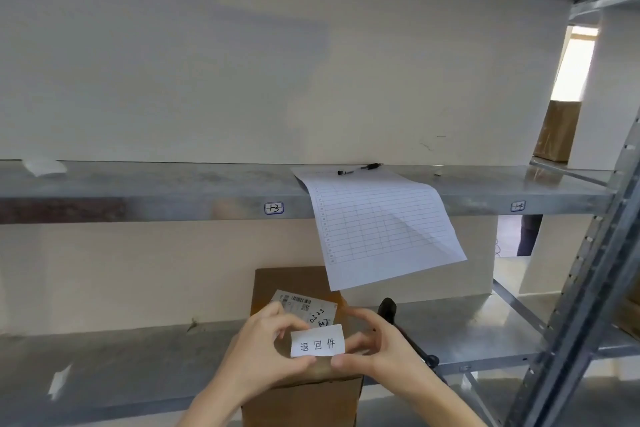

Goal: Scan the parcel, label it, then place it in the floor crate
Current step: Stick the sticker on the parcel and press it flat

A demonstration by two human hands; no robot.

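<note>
Steel shelf (138, 360) against bare pale wall (207, 80), ruled sheet (381, 218) overhanging.

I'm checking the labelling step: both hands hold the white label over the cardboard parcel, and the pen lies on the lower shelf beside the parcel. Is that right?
Not quite. In the head view the pen lies on the upper shelf, on top of the gridded sheet. The rest holds: the left hand and right hand hold the white label over the cardboard parcel.

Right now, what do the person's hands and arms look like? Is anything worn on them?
Both the left hand and the right hand are bare: no gloves, rings or watch show. The forearms are bare too, with no sleeve in view. Fingernails look short and unpainted.
</note>
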